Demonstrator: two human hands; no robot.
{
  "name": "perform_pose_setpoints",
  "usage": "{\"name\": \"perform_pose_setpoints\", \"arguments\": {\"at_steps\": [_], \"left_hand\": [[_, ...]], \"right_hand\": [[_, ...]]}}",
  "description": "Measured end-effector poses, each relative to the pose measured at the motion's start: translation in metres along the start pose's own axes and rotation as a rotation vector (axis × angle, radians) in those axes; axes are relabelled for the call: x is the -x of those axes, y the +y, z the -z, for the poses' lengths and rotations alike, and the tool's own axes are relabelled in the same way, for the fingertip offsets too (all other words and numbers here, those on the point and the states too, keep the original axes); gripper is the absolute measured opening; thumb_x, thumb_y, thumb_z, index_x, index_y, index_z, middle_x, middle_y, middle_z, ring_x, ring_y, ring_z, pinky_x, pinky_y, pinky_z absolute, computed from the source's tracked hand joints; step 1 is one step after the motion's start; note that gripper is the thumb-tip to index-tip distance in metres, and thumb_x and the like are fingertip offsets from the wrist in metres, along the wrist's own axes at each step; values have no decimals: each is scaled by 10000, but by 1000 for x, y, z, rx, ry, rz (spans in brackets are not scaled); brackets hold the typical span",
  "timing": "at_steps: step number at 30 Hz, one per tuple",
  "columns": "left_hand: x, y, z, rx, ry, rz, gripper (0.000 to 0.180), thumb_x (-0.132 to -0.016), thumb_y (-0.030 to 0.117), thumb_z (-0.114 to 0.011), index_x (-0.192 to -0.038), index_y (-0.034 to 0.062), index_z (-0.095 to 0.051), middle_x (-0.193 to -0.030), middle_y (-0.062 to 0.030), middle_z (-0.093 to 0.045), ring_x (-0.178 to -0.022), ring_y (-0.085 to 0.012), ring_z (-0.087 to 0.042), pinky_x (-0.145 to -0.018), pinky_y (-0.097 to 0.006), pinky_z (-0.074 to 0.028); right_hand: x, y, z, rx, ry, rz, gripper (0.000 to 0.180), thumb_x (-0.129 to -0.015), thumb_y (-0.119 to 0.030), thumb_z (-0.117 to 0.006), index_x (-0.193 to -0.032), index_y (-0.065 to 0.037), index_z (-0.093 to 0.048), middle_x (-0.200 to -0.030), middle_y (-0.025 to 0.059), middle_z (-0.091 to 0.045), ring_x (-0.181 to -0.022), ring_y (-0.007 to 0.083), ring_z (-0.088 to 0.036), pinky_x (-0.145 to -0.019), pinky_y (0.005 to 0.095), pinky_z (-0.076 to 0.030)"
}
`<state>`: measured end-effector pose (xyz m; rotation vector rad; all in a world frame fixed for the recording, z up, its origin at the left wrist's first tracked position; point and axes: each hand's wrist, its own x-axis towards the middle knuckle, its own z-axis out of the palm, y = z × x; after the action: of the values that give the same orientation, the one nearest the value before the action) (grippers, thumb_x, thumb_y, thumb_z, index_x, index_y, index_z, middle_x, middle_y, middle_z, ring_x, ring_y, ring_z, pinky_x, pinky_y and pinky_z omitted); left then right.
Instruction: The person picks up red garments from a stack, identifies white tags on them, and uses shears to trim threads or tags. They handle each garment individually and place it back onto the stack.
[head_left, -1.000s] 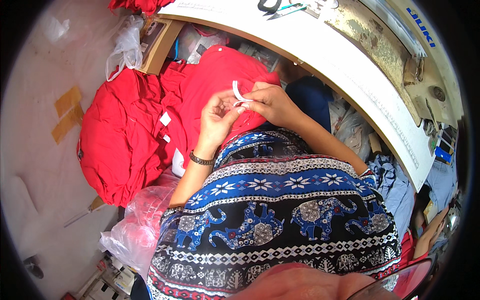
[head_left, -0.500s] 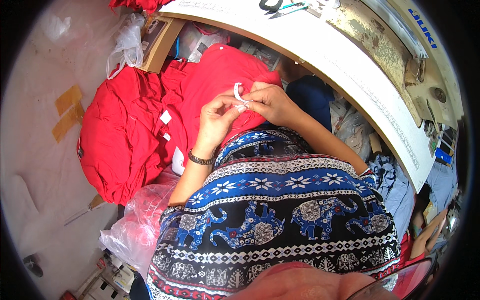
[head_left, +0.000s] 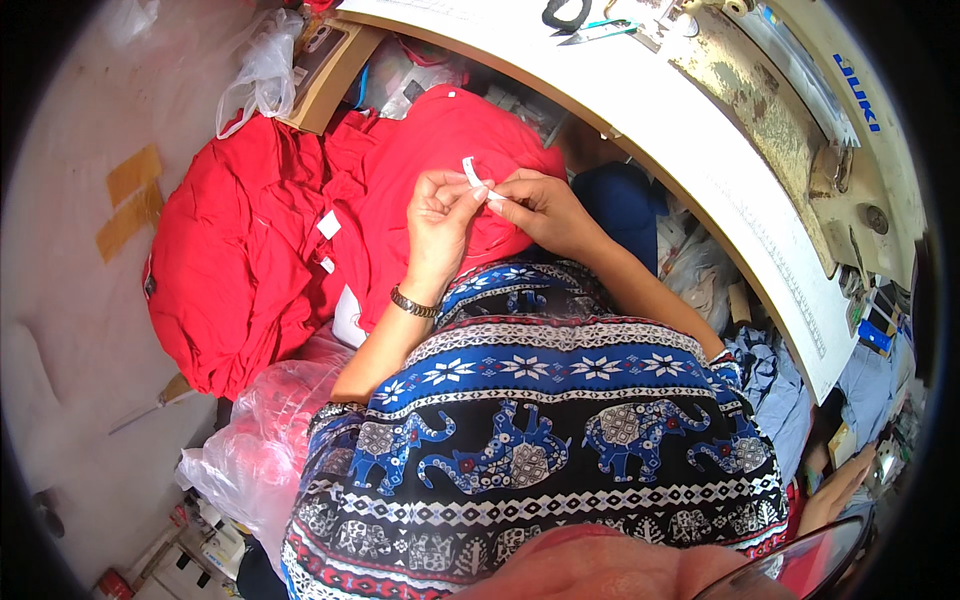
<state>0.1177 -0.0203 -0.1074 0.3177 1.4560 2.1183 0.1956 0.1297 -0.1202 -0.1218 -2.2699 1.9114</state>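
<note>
A narrow white strip (head_left: 470, 170), like a fabric label or tape, is pinched between my two hands over my lap. My left hand (head_left: 438, 220), with a dark bracelet on the wrist, grips it between thumb and fingertips. Right beside it, my right hand (head_left: 548, 210) pinches the strip's other end, its fingers curled. One end of the strip sticks up past the left fingertips. Beneath both hands spreads red cloth (head_left: 480, 125) draped over my lap, joining a large heap of red garments (head_left: 235, 260) on the left, where small white tags show.
A white table (head_left: 640, 110) curves across the upper right, bearing a sewing machine (head_left: 880, 190) and small thread snips (head_left: 598, 30). A cardboard box (head_left: 340, 80) and a plastic bag (head_left: 265, 80) stand at upper left. Blue-grey cloth (head_left: 775, 375) and another person's arm (head_left: 840, 490) lie right.
The strip has gone from a curled loop to straighter between my fingers. My left hand has turned slightly and shifted right; both hands keep their pinch.
</note>
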Motion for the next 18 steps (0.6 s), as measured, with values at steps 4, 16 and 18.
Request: {"name": "perform_pose_setpoints", "arguments": {"at_steps": [4,16,18], "left_hand": [[0,2,-4,-64,7,-6,235,-885,-47,-608,-1069,19,-477,-964,-171,-688,-899,-183,-667,-824,-281,-522],[-116,49,-41,-1053,-33,-784,305,-854,187,-681,-1050,-28,-590,-998,-150,-634,-853,-172,-631,-759,-304,-503],[-160,69,-79,-1169,-80,-976,296,-836,226,-627,-1018,-6,-636,-884,-164,-653,-778,-266,-630,-713,-369,-512]], "right_hand": [[1,-1,-5,-83,27,-113,200,-874,-190,-654,-920,2,-688,-804,119,-635,-711,188,-600,-654,311,-455],[7,12,-4,-128,88,-117,244,-893,-231,-639,-961,-7,-706,-814,94,-645,-750,148,-590,-665,301,-443],[7,7,-3,-158,79,-175,237,-901,-218,-638,-981,-7,-709,-832,63,-642,-766,121,-579,-688,281,-441]]}}
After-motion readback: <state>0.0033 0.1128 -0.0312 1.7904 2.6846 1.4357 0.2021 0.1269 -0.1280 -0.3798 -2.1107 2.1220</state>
